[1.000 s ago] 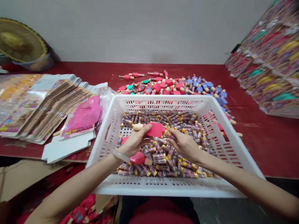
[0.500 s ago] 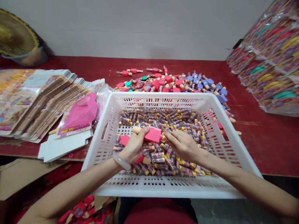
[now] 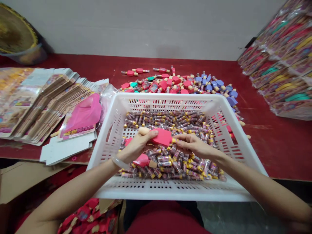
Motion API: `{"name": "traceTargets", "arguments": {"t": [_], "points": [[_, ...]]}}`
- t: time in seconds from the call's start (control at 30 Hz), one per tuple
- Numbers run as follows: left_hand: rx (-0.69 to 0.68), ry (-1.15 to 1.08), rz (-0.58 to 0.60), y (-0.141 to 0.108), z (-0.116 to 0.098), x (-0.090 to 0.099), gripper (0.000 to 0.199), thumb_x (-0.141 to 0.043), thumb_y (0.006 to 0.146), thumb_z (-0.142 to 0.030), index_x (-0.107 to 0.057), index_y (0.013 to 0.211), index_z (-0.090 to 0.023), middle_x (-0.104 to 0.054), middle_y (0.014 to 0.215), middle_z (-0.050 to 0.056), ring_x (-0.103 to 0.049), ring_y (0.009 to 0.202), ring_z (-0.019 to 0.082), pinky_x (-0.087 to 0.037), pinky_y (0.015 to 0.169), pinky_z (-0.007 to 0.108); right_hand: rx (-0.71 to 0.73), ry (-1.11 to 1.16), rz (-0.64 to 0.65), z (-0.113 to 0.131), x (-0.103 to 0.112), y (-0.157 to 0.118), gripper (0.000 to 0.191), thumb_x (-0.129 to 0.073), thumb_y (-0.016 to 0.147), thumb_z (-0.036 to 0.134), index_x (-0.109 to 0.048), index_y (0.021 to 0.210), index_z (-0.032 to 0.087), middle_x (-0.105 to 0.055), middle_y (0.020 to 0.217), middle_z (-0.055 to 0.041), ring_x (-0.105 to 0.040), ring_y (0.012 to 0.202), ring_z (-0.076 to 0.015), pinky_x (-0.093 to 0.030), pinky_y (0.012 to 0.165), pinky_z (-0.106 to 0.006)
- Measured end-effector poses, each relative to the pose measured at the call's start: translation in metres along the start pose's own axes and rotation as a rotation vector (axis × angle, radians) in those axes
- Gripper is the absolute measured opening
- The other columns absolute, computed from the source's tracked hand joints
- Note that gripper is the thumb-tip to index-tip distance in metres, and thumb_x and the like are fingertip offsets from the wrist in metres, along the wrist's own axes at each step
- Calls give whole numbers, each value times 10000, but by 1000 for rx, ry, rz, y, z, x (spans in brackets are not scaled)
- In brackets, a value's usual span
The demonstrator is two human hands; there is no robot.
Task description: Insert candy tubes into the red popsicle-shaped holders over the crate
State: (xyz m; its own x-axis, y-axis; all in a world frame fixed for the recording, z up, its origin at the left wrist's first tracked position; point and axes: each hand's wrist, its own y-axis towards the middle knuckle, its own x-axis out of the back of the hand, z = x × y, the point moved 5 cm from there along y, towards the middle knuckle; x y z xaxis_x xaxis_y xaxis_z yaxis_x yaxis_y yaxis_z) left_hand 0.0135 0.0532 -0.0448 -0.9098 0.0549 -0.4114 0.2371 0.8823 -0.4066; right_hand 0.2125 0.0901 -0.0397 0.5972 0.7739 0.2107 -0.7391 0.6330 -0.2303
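Your left hand point(image 3: 138, 143) grips one flat, red-pink, pale-handled piece point(image 3: 162, 136); your right hand point(image 3: 195, 145) pinches one slim, yellow-ended tube point(image 3: 174, 140) at its end. Align squarely.

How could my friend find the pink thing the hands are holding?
Find the big white basket. Above its yellow-ended tubes, look between the left hand and right hand. Only this pink block is held; another pink piece lies below.

Grey wall point(image 3: 117, 29), faint dark smudge point(image 3: 168, 51) low down; red table point(image 3: 275, 146) against it; grey floor point(image 3: 231, 217) below.
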Motion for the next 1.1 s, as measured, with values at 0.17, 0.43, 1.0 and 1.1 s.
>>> {"name": "traceTargets", "arguments": {"t": [0.17,0.43,1.0,1.1], "points": [[79,-56,40,6,1,5,395,-812,719,-402,-686,991,-146,-697,982,95,-642,868,173,-522,747,260,355,-675,-434,26,9,-11,400,-568,947,477,-659,1123,130,-671,961,-135,-607,826,-241,-462,767,-365],[-234,565,171,19,-38,20,392,-678,808,-504,-697,948,-139,-690,1011,96,-612,924,199,-463,824,282,-64,307,-95,8,-18,1,536,-590,868,675,-443,676,197,-302,480,75,-226,405,-79,-203,391,-205],[27,1770,1,37,14,69,190,-665,747,-172,-679,915,-84,-664,1035,235,-623,1003,368,-466,872,448,-332,-779,-417,-33,1,137,126,-680,806,187,-643,805,67,-574,1181,-286,-498,1194,-443,-382,992,-510],[-36,1668,-107,37,-18,78,255,-638,789,-277,-664,989,-120,-685,971,165,-658,899,306,-501,789,373,-350,-776,-401,-37,-1,138,100,-686,763,163,-624,794,90,-628,1063,-246,-571,1107,-411,-426,938,-472]]}}
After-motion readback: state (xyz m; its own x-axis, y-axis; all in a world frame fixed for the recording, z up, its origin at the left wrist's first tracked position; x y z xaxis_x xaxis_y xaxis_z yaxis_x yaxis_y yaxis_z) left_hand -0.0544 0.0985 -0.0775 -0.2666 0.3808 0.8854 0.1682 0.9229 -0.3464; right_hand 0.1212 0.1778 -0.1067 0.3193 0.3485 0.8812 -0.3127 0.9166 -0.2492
